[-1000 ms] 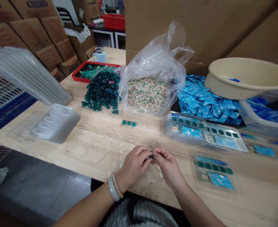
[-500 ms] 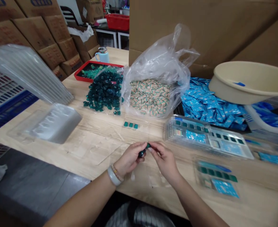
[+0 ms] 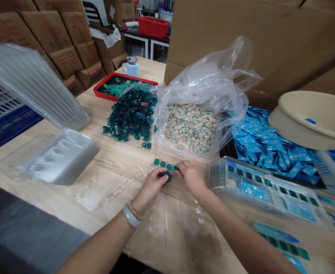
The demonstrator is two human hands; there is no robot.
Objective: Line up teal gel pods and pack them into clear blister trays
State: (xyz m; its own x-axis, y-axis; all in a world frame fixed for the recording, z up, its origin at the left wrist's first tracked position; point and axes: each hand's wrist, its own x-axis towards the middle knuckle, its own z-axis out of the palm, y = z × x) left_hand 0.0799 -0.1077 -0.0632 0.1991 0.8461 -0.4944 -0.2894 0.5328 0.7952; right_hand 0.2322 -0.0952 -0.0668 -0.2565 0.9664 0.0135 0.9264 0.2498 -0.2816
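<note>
My left hand [image 3: 151, 186] is closed around a few dark green squares [image 3: 167, 176], which show at its fingertips above the table. My right hand [image 3: 190, 176] pinches one more green square [image 3: 175, 168] at the right end of a short row. Three green squares [image 3: 163, 164] lie side by side there, seemingly in a clear plastic tray whose edges are hard to see. Behind the row are a heap of loose dark green squares [image 3: 133, 112] on plastic and an open clear bag [image 3: 210, 91] of small beige-and-green pieces [image 3: 191, 127].
Filled clear trays [image 3: 248, 188] are stacked on the right, before blue sachets [image 3: 267, 140] and a cream basin [image 3: 310, 125]. Nested clear trays [image 3: 66, 156] stand at left. A red tray [image 3: 99, 91] and light blue mug [image 3: 132, 68] are at the back.
Both hands have moved forward to the row and apart from each other. My right hand has carried a green square to the row's right end. The camera view has shifted.
</note>
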